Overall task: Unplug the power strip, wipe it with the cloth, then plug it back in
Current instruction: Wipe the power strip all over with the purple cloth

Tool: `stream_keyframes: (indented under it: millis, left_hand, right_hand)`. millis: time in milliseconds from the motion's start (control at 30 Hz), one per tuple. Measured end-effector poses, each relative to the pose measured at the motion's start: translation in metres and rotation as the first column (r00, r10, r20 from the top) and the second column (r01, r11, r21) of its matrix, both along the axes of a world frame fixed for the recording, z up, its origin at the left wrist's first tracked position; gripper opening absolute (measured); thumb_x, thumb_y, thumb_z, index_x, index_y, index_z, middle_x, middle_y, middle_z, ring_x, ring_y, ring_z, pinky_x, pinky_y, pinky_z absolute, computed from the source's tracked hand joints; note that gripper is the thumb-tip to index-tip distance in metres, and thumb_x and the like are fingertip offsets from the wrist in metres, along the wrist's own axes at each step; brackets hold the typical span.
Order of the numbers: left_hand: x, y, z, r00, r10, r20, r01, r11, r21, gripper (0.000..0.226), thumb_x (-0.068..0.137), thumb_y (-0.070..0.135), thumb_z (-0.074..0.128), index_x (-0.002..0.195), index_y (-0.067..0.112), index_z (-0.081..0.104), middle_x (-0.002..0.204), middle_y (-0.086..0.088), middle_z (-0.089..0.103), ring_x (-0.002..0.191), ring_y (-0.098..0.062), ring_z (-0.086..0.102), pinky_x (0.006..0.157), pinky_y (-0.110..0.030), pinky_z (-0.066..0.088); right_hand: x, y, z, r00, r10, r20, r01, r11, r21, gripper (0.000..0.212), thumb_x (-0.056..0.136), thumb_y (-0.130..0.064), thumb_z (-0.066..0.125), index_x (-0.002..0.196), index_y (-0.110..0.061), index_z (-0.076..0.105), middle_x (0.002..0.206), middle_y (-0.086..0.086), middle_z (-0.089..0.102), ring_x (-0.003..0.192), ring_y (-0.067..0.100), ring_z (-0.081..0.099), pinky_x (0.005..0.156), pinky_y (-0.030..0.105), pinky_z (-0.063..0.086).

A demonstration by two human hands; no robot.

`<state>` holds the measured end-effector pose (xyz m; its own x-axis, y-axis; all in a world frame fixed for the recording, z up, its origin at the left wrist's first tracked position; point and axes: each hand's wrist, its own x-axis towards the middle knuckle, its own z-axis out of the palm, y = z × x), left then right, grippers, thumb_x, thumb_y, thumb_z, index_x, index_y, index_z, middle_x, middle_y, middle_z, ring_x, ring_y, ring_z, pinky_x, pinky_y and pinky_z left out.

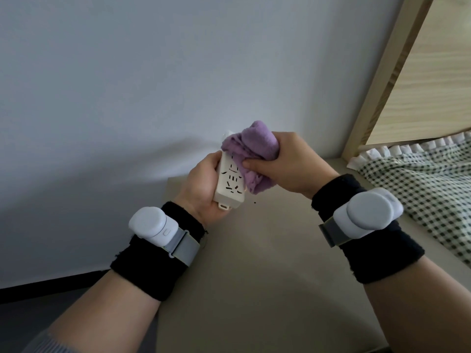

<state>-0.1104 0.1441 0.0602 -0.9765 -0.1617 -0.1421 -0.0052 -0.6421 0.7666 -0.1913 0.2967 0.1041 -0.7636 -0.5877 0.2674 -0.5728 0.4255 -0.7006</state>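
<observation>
A person's two hands meet in the middle of the view, above a smooth beige desk [267,263].

The left hand [201,184] grips a white plastic power strip [230,184]. Its fingers curl round the strip's left edge and back. The strip is lifted clear of the desk, with its long axis running from near to far and leaning slightly right. Its face, with rows of dark socket slots, is turned towards the camera. A small looped tab sticks out of its near end. Any lettering on the strip is too small to read.

The right hand [288,164] clutches a bunched lilac terry cloth [257,143]. Thumb and fingers are closed round it, and they press it against the far and right part of the strip's face. The cloth covers the strip's far end.

Each wrist wears a black fabric wristband, left [153,263] and right [382,256]. Strapped over each with a grey band is a rounded white device, left [150,224] and right [367,211]. The left device shows one small outlined mark, which is not legible.

Behind the hands stands a plain pale grey-white wall [127,85]. At far right rises a light wooden bed frame [382,85]. Below it lies green-and-white checked bedding [420,179] with a white ruffled edge, just beside the desk's right edge. A tiny dark speck [255,202] lies on the desk near the strip.
</observation>
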Motion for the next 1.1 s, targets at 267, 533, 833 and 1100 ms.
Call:
stream_keyframes:
  millis: [267, 533, 833, 1100]
  left_hand:
    - [0.0, -0.002, -0.001, 1.0, -0.006, -0.002, 0.006, 1.0, -0.026, 0.033, 0.103, 0.032, 0.04, 0.094, 0.012, 0.065, 0.085, -0.008, 0.062, 0.075, -0.02, 0.057, 0.074, -0.032, 0.044]
    - [0.0, 0.0, -0.001, 1.0, 0.003, 0.0, -0.003, 1.0, -0.018, 0.03, 0.102, 0.03, 0.041, 0.095, 0.012, 0.064, 0.089, -0.009, 0.06, 0.08, -0.021, 0.055, 0.081, -0.033, 0.041]
    - [0.002, 0.0, 0.0, 0.998, -0.006, -0.059, 0.005, 1.0, -0.009, 0.027, 0.096, 0.016, 0.042, 0.086, 0.012, 0.067, 0.083, -0.009, 0.058, 0.073, -0.019, 0.054, 0.075, -0.029, 0.038]
    - [0.003, 0.001, 0.0, 0.999, -0.024, -0.035, 0.024, 1.0, -0.007, 0.022, 0.096, 0.015, 0.042, 0.094, 0.008, 0.063, 0.086, -0.012, 0.058, 0.075, -0.022, 0.056, 0.077, -0.032, 0.041]
  right_hand:
    - [0.002, -0.003, -0.002, 0.998, -0.016, -0.06, 0.015, 1.0, -0.024, 0.028, 0.085, -0.028, 0.084, 0.094, -0.008, 0.067, 0.087, 0.005, 0.075, 0.073, 0.019, 0.062, 0.068, 0.037, 0.057]
    - [0.002, -0.006, -0.005, 0.996, -0.046, -0.076, 0.042, 0.998, -0.055, 0.027, 0.083, -0.026, 0.085, 0.093, -0.008, 0.068, 0.085, 0.006, 0.076, 0.072, 0.02, 0.065, 0.069, 0.037, 0.06]
    - [0.007, -0.013, -0.003, 0.996, 0.093, -0.01, -0.093, 0.989, -0.111, 0.029, 0.076, -0.023, 0.091, 0.09, -0.004, 0.073, 0.081, 0.018, 0.078, 0.077, 0.043, 0.074, 0.071, 0.055, 0.063]
    - [0.01, -0.009, 0.004, 0.993, 0.102, -0.062, -0.105, 0.993, -0.045, 0.024, 0.077, -0.022, 0.088, 0.081, -0.008, 0.069, 0.073, 0.012, 0.077, 0.067, 0.032, 0.076, 0.065, 0.046, 0.064]
